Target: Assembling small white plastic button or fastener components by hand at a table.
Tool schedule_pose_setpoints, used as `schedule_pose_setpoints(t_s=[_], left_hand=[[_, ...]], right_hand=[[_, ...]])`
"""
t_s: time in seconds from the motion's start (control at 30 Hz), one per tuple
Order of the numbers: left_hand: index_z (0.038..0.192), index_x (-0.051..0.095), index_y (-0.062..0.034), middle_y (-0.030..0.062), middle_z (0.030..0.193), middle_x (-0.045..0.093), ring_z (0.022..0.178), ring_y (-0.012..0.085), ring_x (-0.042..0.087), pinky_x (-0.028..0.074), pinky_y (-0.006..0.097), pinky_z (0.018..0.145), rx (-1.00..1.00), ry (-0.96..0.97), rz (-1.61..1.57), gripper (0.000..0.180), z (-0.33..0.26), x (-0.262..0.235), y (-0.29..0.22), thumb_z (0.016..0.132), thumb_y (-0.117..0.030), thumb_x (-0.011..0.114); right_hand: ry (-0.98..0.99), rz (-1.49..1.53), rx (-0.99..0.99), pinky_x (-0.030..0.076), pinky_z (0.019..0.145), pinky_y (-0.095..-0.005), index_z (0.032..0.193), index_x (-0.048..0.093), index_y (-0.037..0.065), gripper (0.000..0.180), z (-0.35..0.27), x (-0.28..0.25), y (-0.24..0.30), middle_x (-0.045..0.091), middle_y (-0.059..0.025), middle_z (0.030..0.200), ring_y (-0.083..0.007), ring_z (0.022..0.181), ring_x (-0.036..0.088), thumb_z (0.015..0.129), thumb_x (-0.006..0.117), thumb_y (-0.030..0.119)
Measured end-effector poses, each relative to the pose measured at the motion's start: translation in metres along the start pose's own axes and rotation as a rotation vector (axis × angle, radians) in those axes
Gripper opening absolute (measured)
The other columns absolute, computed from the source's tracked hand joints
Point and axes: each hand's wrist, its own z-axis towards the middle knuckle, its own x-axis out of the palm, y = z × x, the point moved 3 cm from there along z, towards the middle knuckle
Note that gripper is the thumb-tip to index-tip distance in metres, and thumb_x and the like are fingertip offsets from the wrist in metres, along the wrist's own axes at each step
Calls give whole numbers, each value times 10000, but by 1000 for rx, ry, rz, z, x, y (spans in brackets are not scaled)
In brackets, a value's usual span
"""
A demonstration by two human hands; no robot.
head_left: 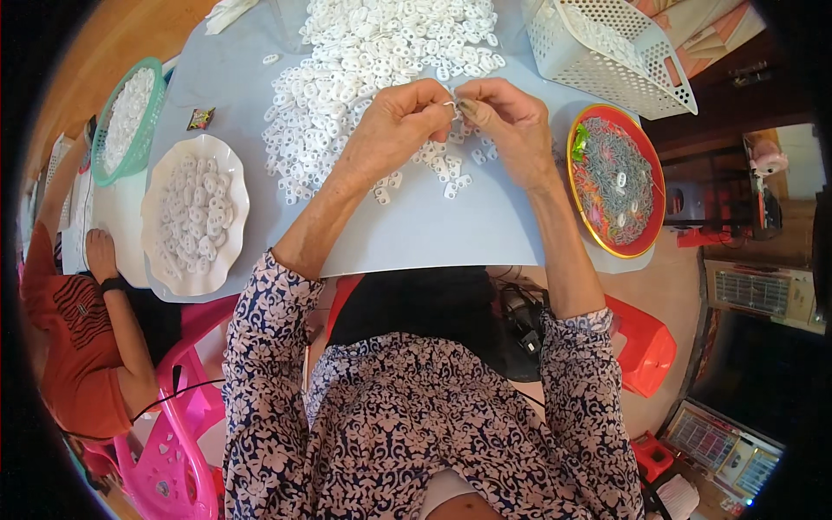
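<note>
Above the near part of the pile, my left hand (400, 123) and my right hand (513, 124) meet, each closed in a pinch. Between the fingertips shows a small white plastic piece (450, 104); the fingers cover most of it, and I cannot tell which hand bears it or whether a second part is there. Under and beyond my hands spreads a large heap of small white plastic pieces with two holes (347, 74). To the right of my right hand, a red and yellow dish (659, 186) holds many thin grey bits and a few white pieces.
A white scalloped plate (156, 247) of finished-looking white pieces stands at left, near a green basket (154, 108). A small wrapped packet (201, 118) lies between. A perforated white basket (598, 74) stands at far right. Another person (82, 347) sits at left beside a pink chair (169, 459).
</note>
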Motion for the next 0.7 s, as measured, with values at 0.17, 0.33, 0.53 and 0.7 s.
schedule_pose_setpoints(t_s=[0.17, 0.33, 0.53, 0.7], left_hand=[[772, 586, -37, -24, 647, 545, 609, 47, 477, 387, 217, 566, 7, -6, -6, 124, -1, 4, -2, 852, -116, 534], [783, 587, -33, -29, 648, 546, 593, 45, 457, 373, 213, 539, 125, -42, 166, 114, -4, 7, -3, 853, -109, 537], [791, 601, -37, -26, 647, 558, 604, 45, 474, 379, 211, 549, 46, -16, -13, 115, 4, 4, 9, 851, -112, 536], [858, 610, -27, 1, 721, 593, 682, 71, 540, 431, 213, 658, -28, 21, -22, 118, 1, 1, 8, 885, -125, 549]], right_hand=[[-49, 22, -82, 463, 641, -195, 1045, 594, 4, 200, 1, 1, 2, 634, -11, 828, -53, 726, 565, 856, 642, 48], [-58, -1, -114, 461, 632, -194, 1032, 579, -7, 197, 0, 3, -1, 635, -12, 833, -49, 709, 558, 853, 644, 45], [-100, -101, -10, 430, 582, -187, 940, 635, -3, 113, -1, 2, -2, 611, 14, 745, -40, 647, 518, 880, 622, 92], [-54, -143, 12, 401, 584, -180, 929, 633, 0, 129, -1, -3, -4, 598, 15, 767, -43, 661, 498, 901, 602, 123]])
